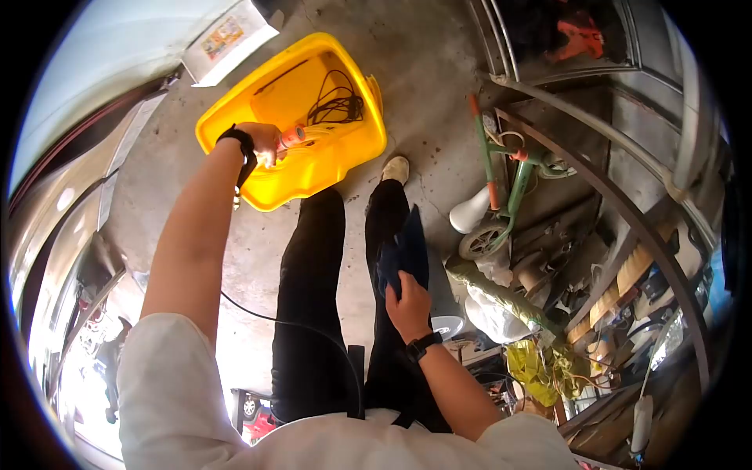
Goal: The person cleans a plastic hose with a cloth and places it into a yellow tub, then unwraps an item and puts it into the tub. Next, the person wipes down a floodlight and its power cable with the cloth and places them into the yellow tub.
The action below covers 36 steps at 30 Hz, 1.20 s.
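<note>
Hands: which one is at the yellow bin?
The left hand, at an orange tool over the yellow bin; the right hand grips dark blue fabric.

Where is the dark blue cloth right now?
In the head view, just right of centre: the dark blue cloth is in the right hand, in front of the right leg.

The orange object [292, 136] and navy cloth [411, 249] (bunched) are well apart.

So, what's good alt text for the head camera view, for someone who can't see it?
A person's left hand reaches into a yellow tub, at an orange object near a dark cord. The right hand holds dark blue cloth. A small green bike is at picture right.
</note>
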Motion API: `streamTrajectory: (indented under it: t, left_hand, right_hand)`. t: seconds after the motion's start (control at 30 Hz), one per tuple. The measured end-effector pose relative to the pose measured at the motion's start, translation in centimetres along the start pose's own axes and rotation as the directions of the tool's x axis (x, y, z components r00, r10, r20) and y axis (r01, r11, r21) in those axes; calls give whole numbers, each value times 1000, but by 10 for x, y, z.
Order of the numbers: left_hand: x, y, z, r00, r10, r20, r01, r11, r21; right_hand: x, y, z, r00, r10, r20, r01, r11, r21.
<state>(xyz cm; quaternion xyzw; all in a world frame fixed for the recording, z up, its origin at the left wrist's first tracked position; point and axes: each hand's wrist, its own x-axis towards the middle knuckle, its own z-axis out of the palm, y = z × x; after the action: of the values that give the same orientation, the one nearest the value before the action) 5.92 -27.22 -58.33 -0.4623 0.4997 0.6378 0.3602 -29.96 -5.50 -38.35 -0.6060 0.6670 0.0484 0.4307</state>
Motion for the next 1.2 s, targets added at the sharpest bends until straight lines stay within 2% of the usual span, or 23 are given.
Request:
streamTrajectory:
  t: [0.03, 0.07, 0.17, 0.23, 0.3, 0.37, 0.4, 0.5, 0.53, 0.63, 0.67, 0.8, 0.87, 0.9, 1.0, 1.03, 1.07, 1.1, 1.13, 1.17, 1.2]
  left_hand:
    - [5, 7, -7, 996, -12, 90, 9, 999, 35]
    - [8, 14, -16, 995, -61, 84, 58, 998, 39]
    - [63, -28, -19, 998, -45, -40, 38, 986, -160]
    - [92, -62, -22, 947, 5, -320, -71, 978, -194]
    - [105, -72, -18, 814, 31, -580, -133, 982, -133]
    - [98, -58, -14, 606, 68, -793, -112, 994, 0]
    - [107, -63, -7, 499, 159, -852, -50, 987, 155]
    - [92, -35, 16, 370, 73, -926, -62, 997, 54]
    - [93, -33, 26, 316, 56, -947, -139, 990, 12]
    - [88, -38, 58, 289, -18, -957, -74, 996, -41]
    - [87, -42, 66, 346, 1, -938, -124, 991, -44]
    - [115, -56, 66, 402, 64, -913, -54, 997, 47]
    - [143, -72, 45, 436, 26, -900, 15, 999, 36]
    - [149, -75, 41, 454, 5, -891, 50, 998, 31]
    - [128, -39, 22, 401, -239, -884, 153, 969, -192]
    - [114, -20, 29, 270, -225, -936, 22, 974, -227]
    - [88, 5, 29, 389, -288, -875, 24, 953, -303]
    - [63, 25, 38, 386, -131, -913, -120, 974, -191]
    - [33, 49, 57, 186, 47, -981, -379, 925, -27]
    - [-9, 72, 63, 256, 116, -960, -512, 858, -33]
    - [-43, 91, 76, 271, 139, -952, -485, 875, -10]
  right_hand:
    - [4, 4, 1, 1000, -5, -30, 6, 1000, 6]
    - [9, 6, 2, 998, -14, -62, 15, 1000, 13]
    - [18, 9, -1, 996, -29, -86, 31, 999, 28]
    - [23, 9, -3, 997, -29, -69, 32, 999, 36]
    - [26, 8, -4, 999, -24, -35, 25, 999, 46]
    - [31, 5, -7, 998, -40, -54, 42, 998, 42]
    - [35, 4, -7, 997, -50, -66, 53, 998, 40]
    - [38, 3, -6, 994, -59, -92, 64, 996, 60]
    - [38, 2, -7, 996, -50, -76, 55, 997, 62]
    - [41, -1, -8, 998, -41, -48, 45, 996, 75]
    - [42, -1, -8, 998, -42, -49, 46, 996, 78]
    - [49, -5, -10, 994, -74, -83, 80, 995, 67]
    - [48, -2, -8, 996, -59, -71, 65, 995, 81]
    - [46, -1, -8, 997, -50, -63, 55, 994, 89]
    - [41, 2, -2, 998, -3, -65, 11, 992, 129]
    - [40, 2, 2, 996, 28, -86, -16, 990, 137]
    - [38, 4, 5, 992, 58, -110, -42, 988, 149]
    - [35, 6, 7, 987, 90, -135, -68, 984, 164]
    - [32, 7, 8, 981, 142, -131, -117, 977, 181]
    - [28, 8, 5, 974, 181, -137, -147, 963, 226]
    - [25, 8, 3, 965, 219, -143, -175, 946, 272]
